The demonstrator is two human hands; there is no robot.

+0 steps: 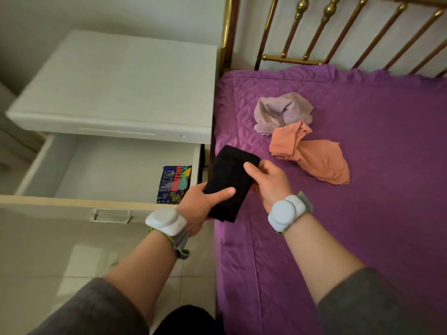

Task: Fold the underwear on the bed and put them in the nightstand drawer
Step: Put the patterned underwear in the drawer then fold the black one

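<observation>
The folded black underwear (228, 180) was held in the air over the bed's left edge, just beside the right side wall of the open nightstand drawer (60, 200). Both hands had hold of it. The left hand (197, 204) gripped its lower part, with the thumb lying across the front and the fingers hidden behind the cloth. The right hand (268, 184) pinched its upper right edge, thumb on top. The bundle's long axis ran from the near, lower end by the left hand up and away toward the headboard, tilted a little to the left. The drawer lay directly to the left of the hands, and the left hand was the nearer one, its wrist almost over the drawer's front corner. The move to come therefore looked like a short carry leftward across the drawer's side wall. Inside the drawer, one folded dark-blue printed underwear (174, 184) stood against the right wall, and the rest of the pale floor showed bare. The nightstand (116, 88) carried nothing on its top. On the purple quilted bed cover (362, 226), well beyond the hands, a crumpled lilac underwear (281, 111) and a crumpled orange underwear (316, 160) lay touching each other, not yet folded. By my judgement, two pieces remained after this one.
</observation>
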